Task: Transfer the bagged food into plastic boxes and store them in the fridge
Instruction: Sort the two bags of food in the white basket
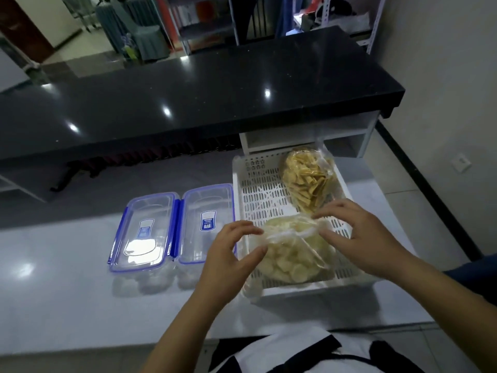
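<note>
We hold the near bag (290, 254) in the basket (242, 189): left hand (231, 254) & right hand (357, 238), each grip pinching its twisted neck; two boxes (172, 227) on tabletop (67, 278).

My left hand (231, 254) and right hand (357, 238) pinch the bag of pale round chips (290, 257) in the white basket (258, 189); two lidded plastic boxes (172, 227) lie beside it on the worktop (67, 292).

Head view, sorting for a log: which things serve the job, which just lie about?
Job: near bag of pale chips, far bag of yellow chips, two plastic boxes, basket.
Lying about: black counter, shelves.
</note>
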A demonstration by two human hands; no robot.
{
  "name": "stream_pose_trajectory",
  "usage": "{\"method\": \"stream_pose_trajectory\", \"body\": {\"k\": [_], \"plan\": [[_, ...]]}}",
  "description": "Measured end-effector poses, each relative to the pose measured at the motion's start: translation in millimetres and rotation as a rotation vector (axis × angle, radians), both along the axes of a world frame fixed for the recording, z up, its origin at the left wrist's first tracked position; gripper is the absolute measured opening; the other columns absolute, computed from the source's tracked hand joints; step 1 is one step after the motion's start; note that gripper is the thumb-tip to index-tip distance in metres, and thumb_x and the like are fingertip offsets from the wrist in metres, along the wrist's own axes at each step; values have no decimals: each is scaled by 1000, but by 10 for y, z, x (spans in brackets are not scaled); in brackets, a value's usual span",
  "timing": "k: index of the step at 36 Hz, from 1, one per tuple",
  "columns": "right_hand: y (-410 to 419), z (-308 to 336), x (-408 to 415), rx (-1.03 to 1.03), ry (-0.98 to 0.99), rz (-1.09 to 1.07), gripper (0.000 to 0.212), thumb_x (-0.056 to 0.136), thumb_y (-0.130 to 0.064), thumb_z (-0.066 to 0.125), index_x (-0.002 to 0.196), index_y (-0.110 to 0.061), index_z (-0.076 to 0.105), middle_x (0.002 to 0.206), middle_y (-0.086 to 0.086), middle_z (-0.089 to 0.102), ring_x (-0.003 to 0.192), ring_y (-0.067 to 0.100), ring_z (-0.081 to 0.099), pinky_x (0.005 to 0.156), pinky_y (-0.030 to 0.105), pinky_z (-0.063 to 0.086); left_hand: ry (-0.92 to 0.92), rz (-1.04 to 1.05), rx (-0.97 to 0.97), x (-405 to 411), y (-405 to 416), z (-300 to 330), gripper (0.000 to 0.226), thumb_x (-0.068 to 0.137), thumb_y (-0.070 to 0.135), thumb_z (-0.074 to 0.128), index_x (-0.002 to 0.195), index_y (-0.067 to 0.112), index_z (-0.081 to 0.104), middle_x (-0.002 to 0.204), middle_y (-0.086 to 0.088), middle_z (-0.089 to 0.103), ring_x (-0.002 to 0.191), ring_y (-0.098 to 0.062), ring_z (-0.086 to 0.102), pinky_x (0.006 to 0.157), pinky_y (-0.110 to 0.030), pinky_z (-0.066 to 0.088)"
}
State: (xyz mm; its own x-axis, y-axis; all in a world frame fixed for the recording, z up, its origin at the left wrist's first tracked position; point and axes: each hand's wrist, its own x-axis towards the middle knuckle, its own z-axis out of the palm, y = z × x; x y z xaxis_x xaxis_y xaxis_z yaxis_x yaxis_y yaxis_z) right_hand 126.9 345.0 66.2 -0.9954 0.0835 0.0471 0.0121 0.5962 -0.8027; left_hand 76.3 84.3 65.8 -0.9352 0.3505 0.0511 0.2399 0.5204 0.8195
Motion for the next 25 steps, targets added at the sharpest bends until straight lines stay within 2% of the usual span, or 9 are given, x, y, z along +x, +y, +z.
{"method": "stream_pose_trajectory", "body": {"k": [2,5,8,11,13,17,20,22,25], "plan": [[-10,56,6,-31,-14,71,32,87,-29,72,116,-42,66,123,-26,58,116,-8,52,91,7,40,37,-56,-12,-18,1,84,29,86,25,77,113,34,68,117,23,64,116,10,54,94,-1,34],[-107,102,-32,106,-23,150,27,84,-38,73,111,-37,69,122,-23,61,115,-5,53,96,19,43,117,-155,-84,-86,105,207,39,88,25,75,123,33,62,119,22,62,112,4,56,93,-5,39],[-236,102,-99,296,32,169,13,87,-36,72,96,-28,74,116,-13,66,113,6,54,106,36,41,222,-278,-273,-152,314,280,35,89,28,71,123,32,63,117,16,62,105,1,56,89,-16,45],[-285,86,-126,327,7,156,11,89,-37,69,96,-29,73,120,-14,65,120,7,50,112,33,32,269,-352,-421,-223,466,306,27,92,28,66,118,31,68,109,12,68,101,-8,60,81,-27,49],[-270,102,-136,270,-6,150,7,90,-36,69,93,-31,72,121,-15,63,122,5,48,111,35,34,311,-376,-431,-260,495,319,22,94,27,64,115,30,70,105,11,70,97,-9,61,79,-29,50],[-140,257,-170,26,-72,167,13,89,-35,69,78,-39,63,124,-26,53,121,-9,42,104,28,39,358,-332,-265,-303,451,395,15,91,19,69,104,24,74,96,10,71,87,-6,63,78,-34,54],[11,387,-197,-76,-69,159,9,87,-37,68,79,-40,65,120,-35,51,115,-17,43,95,23,42,340,-238,-66,-330,394,488,19,85,7,73,95,23,75,91,11,71,86,-5,66,78,-24,54],[100,465,-191,-157,-35,132,4,85,-41,68,82,-40,66,120,-29,55,116,-10,49,95,27,43,279,-147,75,-341,336,538,25,84,5,73,92,29,74,91,13,73,87,-6,69,78,-15,53],[206,542,-149,-315,11,72,18,88,-47,66,86,-29,69,121,-15,62,120,6,56,101,43,45,150,-7,275,-336,239,552,21,84,20,72,93,39,74,92,12,75,86,-17,73,80,-21,57]]}}
